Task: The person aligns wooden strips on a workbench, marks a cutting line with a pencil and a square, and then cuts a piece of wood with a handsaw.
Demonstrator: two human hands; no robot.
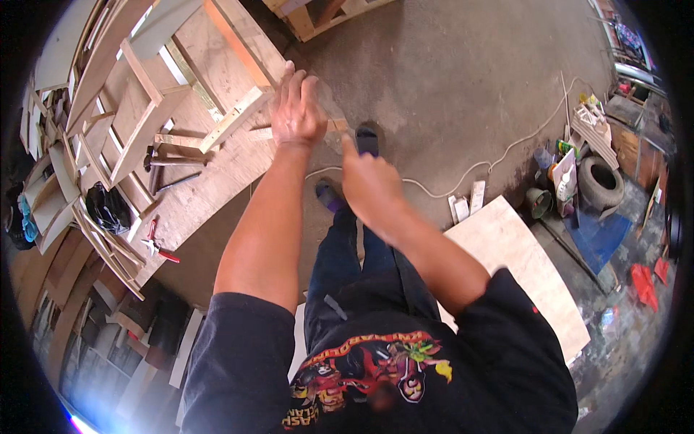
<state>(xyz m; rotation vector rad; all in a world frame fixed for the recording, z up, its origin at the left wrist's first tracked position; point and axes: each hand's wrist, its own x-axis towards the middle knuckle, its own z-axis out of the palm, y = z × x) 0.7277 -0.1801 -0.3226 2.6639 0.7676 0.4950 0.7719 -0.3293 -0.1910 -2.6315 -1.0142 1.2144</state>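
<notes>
My left hand [298,112] grips the corner of a pale wooden frame [235,119] at the workbench edge, its fingers bent over the end. A light wood strip [337,125] juts out past that hand toward my right one. Close by on the right, my right hand [372,184] is closed and smeared by motion. A faint, blurred greyish shape shows between the hands; what my right hand holds cannot be made out. On the plywood benchtop [217,188] lie a hammer [177,160], a thin dark rod-like tool [179,181] and red-handled pliers [157,242].
A black plastic bag [108,206] sits among wooden parts at left. A plywood sheet [520,267] lies at my right. A white cable [463,177] crosses the concrete floor. Farther right are a tire [601,184], a bucket [538,202] and clutter. Another wooden frame [311,25] stands ahead.
</notes>
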